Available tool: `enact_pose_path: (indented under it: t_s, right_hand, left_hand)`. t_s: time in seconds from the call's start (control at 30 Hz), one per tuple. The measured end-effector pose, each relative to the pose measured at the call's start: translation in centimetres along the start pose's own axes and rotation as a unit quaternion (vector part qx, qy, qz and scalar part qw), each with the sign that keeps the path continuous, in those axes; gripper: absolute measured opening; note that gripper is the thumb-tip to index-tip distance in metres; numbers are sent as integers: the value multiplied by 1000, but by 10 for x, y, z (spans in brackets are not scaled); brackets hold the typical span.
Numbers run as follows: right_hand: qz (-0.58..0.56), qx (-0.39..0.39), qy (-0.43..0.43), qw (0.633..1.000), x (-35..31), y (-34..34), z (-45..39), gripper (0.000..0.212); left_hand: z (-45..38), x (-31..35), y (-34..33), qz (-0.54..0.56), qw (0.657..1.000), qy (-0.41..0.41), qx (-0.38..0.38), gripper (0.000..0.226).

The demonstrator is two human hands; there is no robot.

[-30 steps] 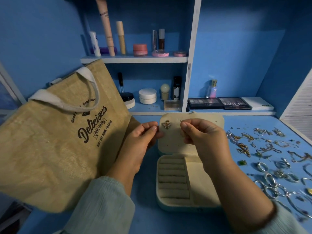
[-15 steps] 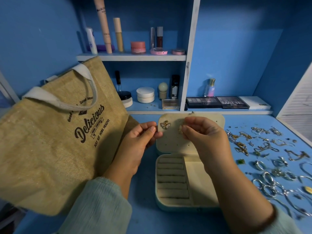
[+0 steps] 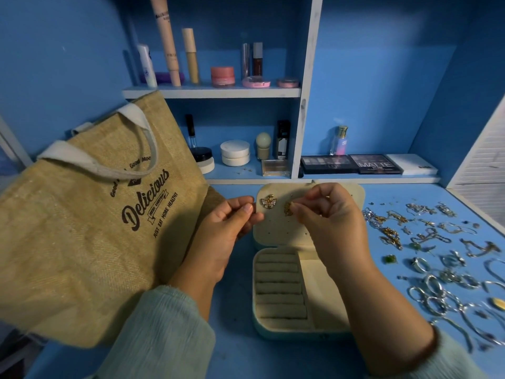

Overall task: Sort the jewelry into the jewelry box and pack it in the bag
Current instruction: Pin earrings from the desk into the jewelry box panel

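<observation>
Since a second ago, the right hand has dropped lower against the jewelry box lid, and a small gold earring now shows at its pinched thumb and fingertip, pressed to the lid's pierced cream panel. Just left of it, a sparkling winged earring is already pinned to that panel. The left hand grips the lid's left edge, fingers curled round it (what they touch behind the lid is hidden). The lid stands upright behind the open jewelry box, whose ring rolls and side compartment hold nothing visible. A burlap tote bag printed "Delicious" leans at the left, touching the left wrist. Loose jewelry, rings, chains and earrings, lies spread on the blue desk to the right of the box; pieces near the edge are blurred, possibly bangles. Cosmetics fill the shelves behind.
</observation>
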State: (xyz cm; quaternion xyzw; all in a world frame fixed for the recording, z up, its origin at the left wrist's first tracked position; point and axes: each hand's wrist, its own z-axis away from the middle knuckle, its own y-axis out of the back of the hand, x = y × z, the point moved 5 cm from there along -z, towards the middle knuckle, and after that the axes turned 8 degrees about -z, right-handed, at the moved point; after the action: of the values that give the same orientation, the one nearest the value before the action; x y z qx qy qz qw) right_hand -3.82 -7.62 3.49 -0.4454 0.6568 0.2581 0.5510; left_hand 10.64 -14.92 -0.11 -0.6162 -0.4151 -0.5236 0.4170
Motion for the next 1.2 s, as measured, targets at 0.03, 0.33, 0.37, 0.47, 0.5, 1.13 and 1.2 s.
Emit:
enact_pose_path:
  t_s: [0.03,0.33,0.37,0.47,0.5,1.13,1.2]
  right_hand:
    - [0,2,0,1000,0,0,0,29]
    - [117,26,20,993,-4,2,-3,22]
    - [131,28,24,991,-5,2,-3,21]
    - [175,27,39,983,-10,1,-3,25]
    - [189,24,45,981,-12,1,-3,28]
    - [452,84,212,863,-32,6,12,26]
    - [460,95,222,855,-30,7,11,23]
  left_hand:
    - [0,0,0,0,1000,-1,0,17]
    - [0,0,0,0,1000,2,4,17]
    - [0,0,1,0,1000,3,4,17]
    - [0,0,1,3,1000,6,2,17]
    - [1,0,1,2,1000,6,0,18]
    - [10,2,1,3,999,34,-14,17]
    - [11,2,3,-8,999,42,-7,17]
